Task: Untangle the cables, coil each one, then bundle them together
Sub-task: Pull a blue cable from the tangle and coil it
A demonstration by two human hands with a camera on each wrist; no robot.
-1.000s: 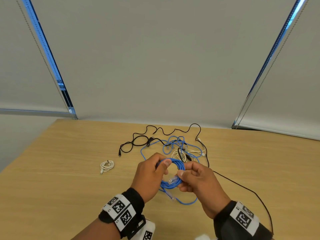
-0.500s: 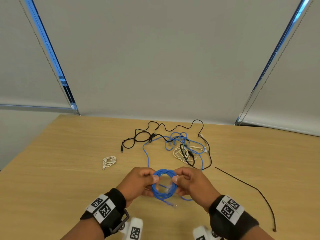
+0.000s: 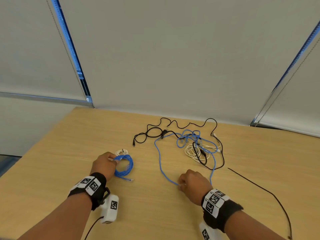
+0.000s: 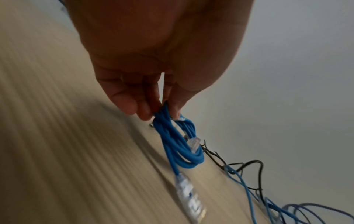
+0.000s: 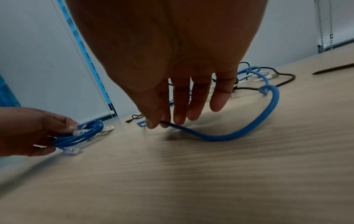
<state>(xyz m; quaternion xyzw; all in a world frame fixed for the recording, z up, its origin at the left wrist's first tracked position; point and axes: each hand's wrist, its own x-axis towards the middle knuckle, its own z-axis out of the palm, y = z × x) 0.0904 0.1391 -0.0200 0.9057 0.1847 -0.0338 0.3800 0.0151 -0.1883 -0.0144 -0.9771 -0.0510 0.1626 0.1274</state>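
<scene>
My left hand (image 3: 103, 163) pinches a coiled blue network cable (image 3: 125, 166) just above the wooden table (image 3: 69, 153); the coil (image 4: 176, 144) hangs from thumb and fingers, a clear plug (image 4: 189, 195) trailing. The coil lies beside a small coiled white cable (image 3: 121, 151). My right hand (image 3: 192, 181) pinches a loose blue cable (image 3: 160, 158) between thumb and forefinger (image 5: 155, 119) near the table surface; this cable (image 5: 239, 133) curves back to the tangle. The tangle (image 3: 195, 146) of blue, white and black cables lies at the far middle of the table.
A thin black cable (image 3: 263, 189) runs along the right side of the table toward its near edge. Grey roller blinds (image 3: 164, 58) hang behind the table's far edge. The table's left edge (image 3: 34, 142) drops off to the floor.
Both hands held the blue coil together at centre; now the left hand has carried it left beside the white coil, and the right hand has let go and taken the loose blue cable.
</scene>
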